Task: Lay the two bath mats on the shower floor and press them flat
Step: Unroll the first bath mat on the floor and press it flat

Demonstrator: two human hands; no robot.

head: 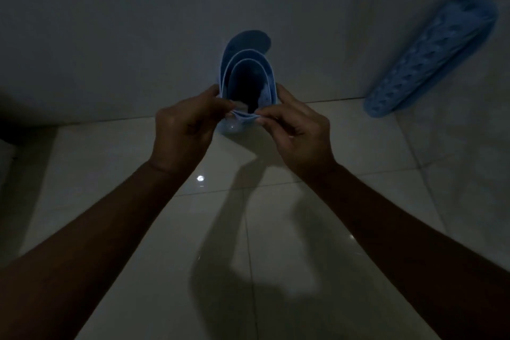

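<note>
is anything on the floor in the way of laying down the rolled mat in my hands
Nothing visible. The left hand and right hand hold the rolled mat over bare floor tiles. The second rolled mat leans against the wall at the right, off the open floor below the hands.

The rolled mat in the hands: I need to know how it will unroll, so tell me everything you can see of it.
The rolled mat is light blue and looks like soft, flexible rubber or foam. Seen end-on, it coils in several loose layers around a dark hollow, its outer flap curling away at the far top. It is held above the tiled floor. The left hand and right hand pinch its near edge from either side.
</note>
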